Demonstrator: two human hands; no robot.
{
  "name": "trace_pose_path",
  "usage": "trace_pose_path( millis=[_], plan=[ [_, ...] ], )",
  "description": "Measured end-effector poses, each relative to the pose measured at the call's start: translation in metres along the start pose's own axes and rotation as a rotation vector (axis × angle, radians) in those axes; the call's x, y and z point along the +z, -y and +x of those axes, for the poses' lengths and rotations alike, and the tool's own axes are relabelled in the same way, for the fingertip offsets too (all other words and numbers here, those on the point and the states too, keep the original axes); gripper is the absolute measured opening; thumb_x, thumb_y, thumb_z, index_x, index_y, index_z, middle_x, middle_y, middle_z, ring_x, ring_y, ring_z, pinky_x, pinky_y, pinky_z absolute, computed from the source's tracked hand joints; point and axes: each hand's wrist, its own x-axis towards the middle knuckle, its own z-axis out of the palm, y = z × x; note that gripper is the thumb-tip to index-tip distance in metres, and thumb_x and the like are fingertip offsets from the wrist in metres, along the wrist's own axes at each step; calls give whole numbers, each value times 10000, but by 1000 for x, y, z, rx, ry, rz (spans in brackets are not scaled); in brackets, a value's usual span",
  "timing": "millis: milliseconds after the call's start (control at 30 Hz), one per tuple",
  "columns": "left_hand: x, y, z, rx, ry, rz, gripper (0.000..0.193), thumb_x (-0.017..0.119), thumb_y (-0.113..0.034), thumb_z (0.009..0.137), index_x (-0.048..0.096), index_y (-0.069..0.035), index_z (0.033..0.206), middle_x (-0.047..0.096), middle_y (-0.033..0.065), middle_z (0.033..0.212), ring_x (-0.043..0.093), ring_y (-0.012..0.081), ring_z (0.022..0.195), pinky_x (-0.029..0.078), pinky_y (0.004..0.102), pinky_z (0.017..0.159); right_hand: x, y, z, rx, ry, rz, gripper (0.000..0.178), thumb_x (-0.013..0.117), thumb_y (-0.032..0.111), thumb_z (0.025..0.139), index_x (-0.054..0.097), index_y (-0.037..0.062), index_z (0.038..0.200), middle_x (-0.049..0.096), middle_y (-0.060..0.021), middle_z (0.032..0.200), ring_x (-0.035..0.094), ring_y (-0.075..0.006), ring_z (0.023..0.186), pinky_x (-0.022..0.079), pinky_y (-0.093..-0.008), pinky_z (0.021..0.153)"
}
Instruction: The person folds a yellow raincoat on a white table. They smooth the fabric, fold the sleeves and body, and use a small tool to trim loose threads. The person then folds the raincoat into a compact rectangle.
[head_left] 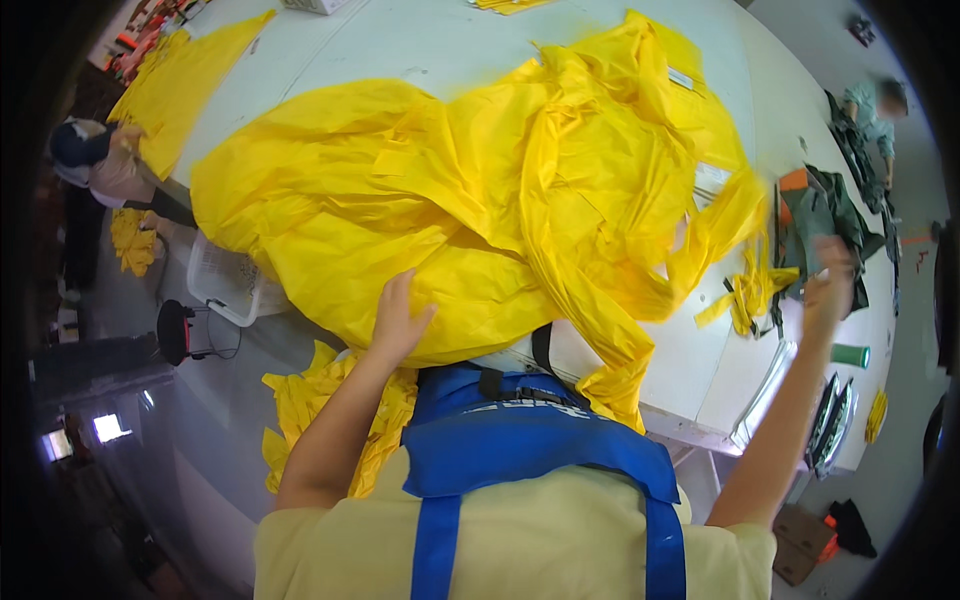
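A large yellow garment of thin, shiny fabric (pixel 400 200) lies crumpled across the white table, with a long strip hanging over the near edge. My left hand (pixel 402 318) rests flat on its near side, thumb and fingers apart. Stretched out to the right, my right hand (pixel 828 285) is smeared by motion, so its fingers are unclear. It is nearest a small bunch of yellow strips (pixel 752 292) and a dark green folded fabric (pixel 830 215). Whether it touches either I cannot tell.
A green spool-like cylinder (pixel 850 355) stands at the table's right side, near dark packets (pixel 830 425). Left of the table are a white plastic bin (pixel 222 285) and a black stool (pixel 174 332). Other people (pixel 110 165) work at the far left and far right.
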Motion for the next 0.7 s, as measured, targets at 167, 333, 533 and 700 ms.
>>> trace_pose_path(
  millis=[167,333,533,700],
  plan=[
    [-15,-4,57,-261,-221,-528,595,679,-125,792,399,-7,1304,504,172,1157,537,241,961,438,368,873,115,-84,-162,-26,646,-839,529,752,301,744,596,43,1180,654,-98,1090,618,-194,952,477,-298,811],
    [-44,13,117,-163,-492,-254,561,670,-130,806,409,-10,1288,486,173,1201,567,264,932,438,372,872,128,-102,-195,-56,781,-912,335,705,212,754,651,37,1035,682,-153,886,659,-251,785,503,-328,723],
    [-78,-2,166,-192,-308,198,433,605,-402,852,591,-85,1147,616,129,1139,585,299,1014,421,431,883,72,37,-135,19,592,-522,50,594,-3,826,577,32,857,516,67,727,445,-14,638,333,-166,566],
    [-44,-45,146,-184,200,127,368,598,-384,839,614,-97,1070,656,131,1023,605,282,991,421,447,846,17,52,-123,-25,619,-1307,183,618,64,782,613,-1,953,634,-101,770,596,-181,698,471,-299,670]
  ],
)
